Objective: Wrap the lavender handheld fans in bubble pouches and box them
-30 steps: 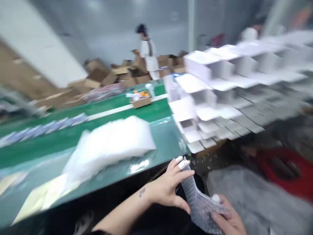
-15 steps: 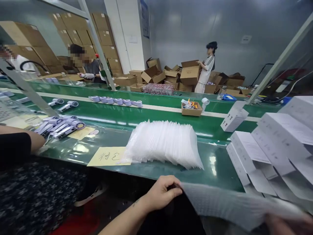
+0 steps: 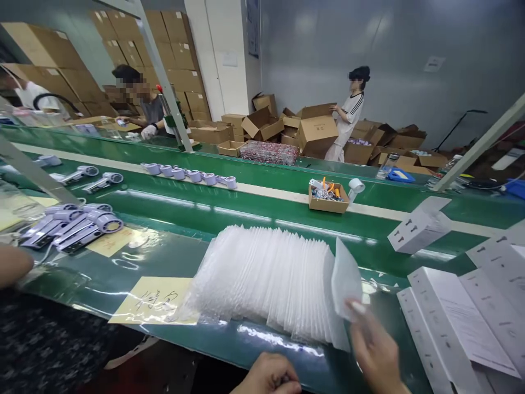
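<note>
My right hand [image 3: 375, 350] pinches a white, translucent bubble wrap bag [image 3: 344, 279] between thumb and fingers. The bag stands upright at the right end of a packed row of similar bubble wrap bags [image 3: 262, 279] on the green bench. My left hand [image 3: 273, 375] is at the bench's front edge, below the row, its fingers curled closed; I see nothing in it. Under the row's left end lies a yellow paper [image 3: 150, 301] with handwriting.
White boxes [image 3: 451, 323] stand stacked at the right. Lilac handheld devices [image 3: 82, 224] lie piled at the left. Beyond runs a green conveyor with more devices and a small carton of parts [image 3: 328, 202]. A neighbour's arm [image 3: 14, 265] reaches in at left; other people work across the line.
The bubble wrap bag, stretched between both hands at lower right before, is now at the row's right end in my right hand. My left hand has let go of it and sits lower.
</note>
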The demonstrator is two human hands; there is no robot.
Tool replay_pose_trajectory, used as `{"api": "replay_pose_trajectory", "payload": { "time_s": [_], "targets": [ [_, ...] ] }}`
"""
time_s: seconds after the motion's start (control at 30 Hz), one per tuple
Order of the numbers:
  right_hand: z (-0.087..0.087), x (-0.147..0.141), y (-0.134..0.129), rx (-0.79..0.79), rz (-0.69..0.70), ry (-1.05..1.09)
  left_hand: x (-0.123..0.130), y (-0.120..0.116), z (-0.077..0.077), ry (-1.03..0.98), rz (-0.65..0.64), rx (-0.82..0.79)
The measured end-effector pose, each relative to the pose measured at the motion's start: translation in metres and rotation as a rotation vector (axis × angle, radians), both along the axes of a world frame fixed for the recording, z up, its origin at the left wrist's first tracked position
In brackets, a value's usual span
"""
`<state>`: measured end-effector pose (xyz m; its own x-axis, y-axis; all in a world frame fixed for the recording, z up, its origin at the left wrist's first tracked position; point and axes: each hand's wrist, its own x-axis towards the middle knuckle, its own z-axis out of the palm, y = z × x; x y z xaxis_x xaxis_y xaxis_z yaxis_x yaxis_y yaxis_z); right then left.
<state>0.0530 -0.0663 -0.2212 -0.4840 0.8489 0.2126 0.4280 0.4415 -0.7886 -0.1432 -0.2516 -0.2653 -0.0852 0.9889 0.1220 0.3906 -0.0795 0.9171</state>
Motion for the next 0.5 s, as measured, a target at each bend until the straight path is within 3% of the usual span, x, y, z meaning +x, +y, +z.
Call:
{"api": "replay_pose_trajectory", "payload": {
  "time_s": [0.13,0.2,0.27,0.33,0.5],
  "targets": [
    [-0.026,0.004,-0.003,-0.198,0.218,0.175,0.011,-0.003,0.023,-0.010,0.188,-0.153],
    [-0.033,0.007,0.006,-0.288,0.177,0.296,0.015,-0.003,0.031,-0.014,0.264,-0.189],
    [-0.031,0.001,0.021,-0.343,0.042,0.300,0.018,-0.001,0.037,-0.006,0.324,-0.193],
    [-0.024,-0.012,0.035,-0.317,-0.062,0.215,0.020,0.000,0.040,0.008,0.359,-0.188],
    [-0.014,-0.055,0.039,-0.129,0.038,0.147,0.024,0.001,0.039,0.005,0.373,-0.149]
  ]
}}
